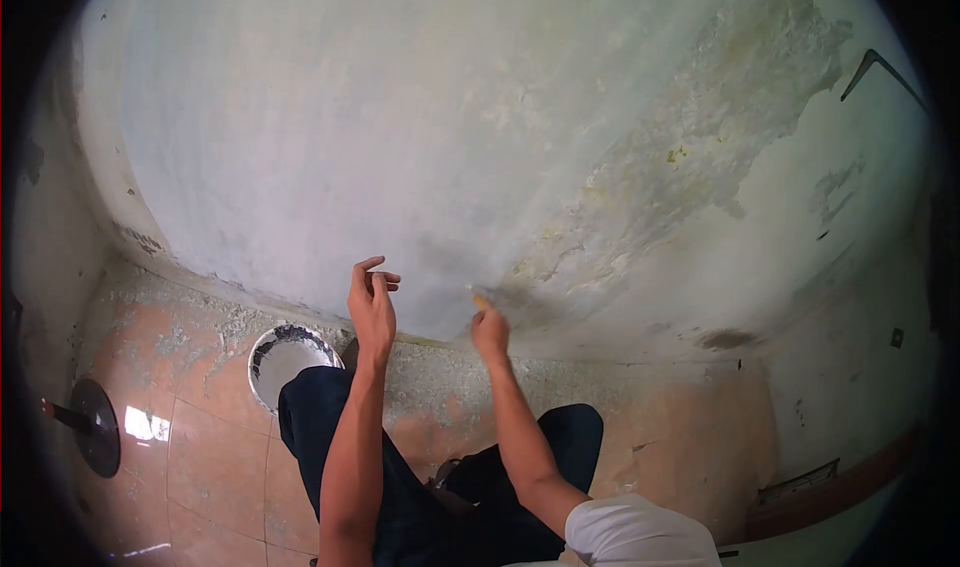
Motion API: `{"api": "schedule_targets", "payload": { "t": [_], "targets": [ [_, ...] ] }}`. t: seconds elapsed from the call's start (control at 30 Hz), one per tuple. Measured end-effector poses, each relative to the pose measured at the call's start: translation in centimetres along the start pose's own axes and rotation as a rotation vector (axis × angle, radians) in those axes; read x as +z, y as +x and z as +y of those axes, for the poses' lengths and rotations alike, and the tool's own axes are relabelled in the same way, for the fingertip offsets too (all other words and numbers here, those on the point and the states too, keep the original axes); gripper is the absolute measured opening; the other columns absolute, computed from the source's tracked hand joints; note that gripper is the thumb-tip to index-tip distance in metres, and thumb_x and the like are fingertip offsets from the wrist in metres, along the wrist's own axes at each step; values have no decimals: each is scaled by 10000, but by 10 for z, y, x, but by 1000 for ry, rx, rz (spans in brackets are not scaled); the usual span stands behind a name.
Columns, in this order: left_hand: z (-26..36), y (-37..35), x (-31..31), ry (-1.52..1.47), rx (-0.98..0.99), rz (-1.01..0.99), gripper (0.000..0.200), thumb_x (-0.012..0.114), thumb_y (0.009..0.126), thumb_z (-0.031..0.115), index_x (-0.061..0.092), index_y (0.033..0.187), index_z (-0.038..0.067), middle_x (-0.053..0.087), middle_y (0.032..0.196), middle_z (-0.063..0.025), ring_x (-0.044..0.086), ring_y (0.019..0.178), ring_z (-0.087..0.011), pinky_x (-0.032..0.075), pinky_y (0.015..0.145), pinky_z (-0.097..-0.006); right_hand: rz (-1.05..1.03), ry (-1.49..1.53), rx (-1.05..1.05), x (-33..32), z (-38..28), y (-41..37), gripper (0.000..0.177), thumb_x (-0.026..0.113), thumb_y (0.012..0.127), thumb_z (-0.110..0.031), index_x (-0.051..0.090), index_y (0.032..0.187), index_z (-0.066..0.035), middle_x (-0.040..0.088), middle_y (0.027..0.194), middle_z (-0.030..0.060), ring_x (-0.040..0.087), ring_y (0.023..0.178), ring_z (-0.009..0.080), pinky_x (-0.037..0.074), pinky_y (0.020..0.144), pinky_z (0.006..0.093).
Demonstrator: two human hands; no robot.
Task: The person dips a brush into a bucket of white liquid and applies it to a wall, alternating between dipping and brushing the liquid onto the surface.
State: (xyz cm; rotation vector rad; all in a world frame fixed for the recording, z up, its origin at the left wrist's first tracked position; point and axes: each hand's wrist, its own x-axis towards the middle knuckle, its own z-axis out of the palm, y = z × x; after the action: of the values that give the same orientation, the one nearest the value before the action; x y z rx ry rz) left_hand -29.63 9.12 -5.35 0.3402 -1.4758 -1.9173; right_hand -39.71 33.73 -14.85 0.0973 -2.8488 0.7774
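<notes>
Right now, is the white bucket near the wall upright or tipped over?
Upright: the bucket stands on the floor, its round opening facing up. How full it is, I cannot tell.

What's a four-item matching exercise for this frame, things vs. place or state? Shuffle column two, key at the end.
1. Person's right hand
2. Person's left hand
3. Round white bucket with dark-smeared rim
4. Flat black disc-shaped object

A. On the glossy orange tiled floor, at the picture's far left
B. Closed around a small yellow-orange handle
C. Beside the dark-trousered left knee
D. Raised, nothing visibly held

Pairs: 1-B, 2-D, 3-C, 4-A
</notes>
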Motion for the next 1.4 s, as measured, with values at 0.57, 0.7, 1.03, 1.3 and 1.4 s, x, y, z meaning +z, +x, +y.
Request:
{"api": "schedule_targets", "payload": {
  "t": [0.57, 0.7, 1.03, 1.3, 1.4],
  "targets": [
    [85, -15, -209, 185, 84, 194, 319, 491, 1160, 177, 697, 1295, -26, 760, 1018, -101, 704, 908, -175, 557, 860, -330, 304, 946, -439, -128, -161, -105, 363, 475, 1122, -50, 538, 1479, -27, 612, 1008, 60, 537, 803, 108, 468, 681, 257],
    [97, -34, -259, 179, 87, 363, 298, 484, 1149, 143, 701, 1273, -20, 749, 1015, -93, 681, 888, -155, 543, 848, -317, -2, 1098, -533, -57, -196, -138, 289, 505, 1132, -69, 593, 1403, -25, 607, 969, 55, 521, 788, 102, 438, 664, 258],
    [97, -20, -277, 138, 78, 438, 303, 476, 1169, 162, 700, 1280, -11, 737, 991, -76, 692, 896, -158, 556, 869, -324, -441, 538, -524, 185, -210, -171, 237, 770, 1018, -233, 806, 1048, 0, 726, 731, 162, 723, 634, 260, 546, 626, 386],
    [92, 0, -276, 181, 62, 460, 291, 465, 1189, 162, 678, 1284, -12, 726, 967, -73, 670, 885, -140, 553, 865, -312, -693, 333, -440, 379, -184, -162, 317, 710, 1047, -300, 813, 980, -9, 810, 842, 169, 806, 777, 324, 611, 731, 422],
    [94, -1, -281, 211, 36, 505, 280, 459, 1186, 147, 671, 1276, -13, 724, 964, -80, 665, 886, -142, 541, 861, -315, -710, 270, -445, 425, -171, -170, 300, 719, 1028, -290, 806, 951, -14, 808, 840, 168, 802, 793, 357, 612, 743, 440]
  ]
}}
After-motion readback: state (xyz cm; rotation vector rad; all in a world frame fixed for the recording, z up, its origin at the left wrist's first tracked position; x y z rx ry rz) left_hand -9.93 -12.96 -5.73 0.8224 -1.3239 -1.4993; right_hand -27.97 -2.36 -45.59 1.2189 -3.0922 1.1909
